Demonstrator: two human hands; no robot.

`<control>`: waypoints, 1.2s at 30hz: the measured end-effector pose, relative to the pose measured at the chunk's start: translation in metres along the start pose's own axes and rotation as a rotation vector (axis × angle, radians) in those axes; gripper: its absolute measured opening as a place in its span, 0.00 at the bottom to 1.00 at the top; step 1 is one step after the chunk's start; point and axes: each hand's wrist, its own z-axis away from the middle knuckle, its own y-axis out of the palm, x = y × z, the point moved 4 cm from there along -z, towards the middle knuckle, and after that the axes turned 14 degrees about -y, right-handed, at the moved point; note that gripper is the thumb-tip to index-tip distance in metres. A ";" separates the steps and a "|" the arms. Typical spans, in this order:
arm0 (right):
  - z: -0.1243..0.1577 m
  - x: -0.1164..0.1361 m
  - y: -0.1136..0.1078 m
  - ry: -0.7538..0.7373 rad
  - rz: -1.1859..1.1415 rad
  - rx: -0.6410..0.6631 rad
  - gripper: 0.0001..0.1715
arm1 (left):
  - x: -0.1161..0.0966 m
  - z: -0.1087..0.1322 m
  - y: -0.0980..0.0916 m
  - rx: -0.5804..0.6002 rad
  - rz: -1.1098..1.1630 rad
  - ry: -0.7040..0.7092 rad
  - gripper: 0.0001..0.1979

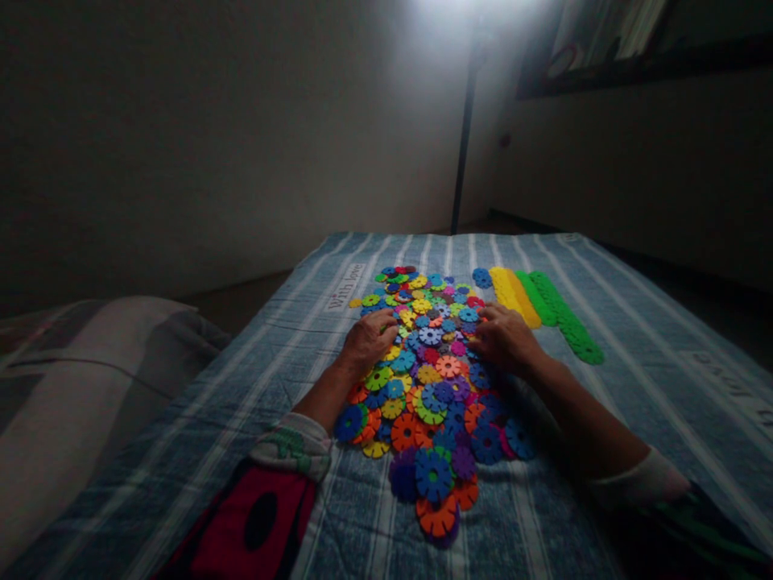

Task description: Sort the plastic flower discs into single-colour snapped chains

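Note:
A heap of colourful notched plastic discs (pixel 431 374) spreads over the middle of the table. At its left edge lies my left hand (pixel 369 340), its fingers bent and close together over the discs. My right hand (pixel 508 337) is at the right edge of the heap with its fingers curled in. What either hand has between its fingertips is hidden. Beside my right hand are rows of overlapping discs: a yellow row (pixel 513 294), a green row (pixel 564 318) and a short blue group (pixel 481 278).
A blue cloth with white stripes (pixel 271 354) covers the table. Pale fabric (pixel 109 387) is heaped to the left of it. Behind the far edge stands a dark pole (pixel 464 149) beneath a bright light, near the wall.

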 end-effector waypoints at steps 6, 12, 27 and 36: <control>0.001 0.000 0.001 0.018 0.008 -0.013 0.17 | -0.003 0.002 -0.001 -0.002 -0.005 0.003 0.12; -0.001 0.004 0.003 0.024 0.019 -0.017 0.18 | -0.002 0.001 0.000 -0.002 0.013 -0.009 0.12; -0.001 0.001 -0.004 -0.092 -0.078 -0.103 0.17 | 0.000 0.000 0.000 0.006 -0.004 -0.002 0.11; 0.008 -0.032 -0.006 0.013 -0.330 -0.360 0.13 | -0.003 0.001 0.000 0.002 -0.007 0.002 0.12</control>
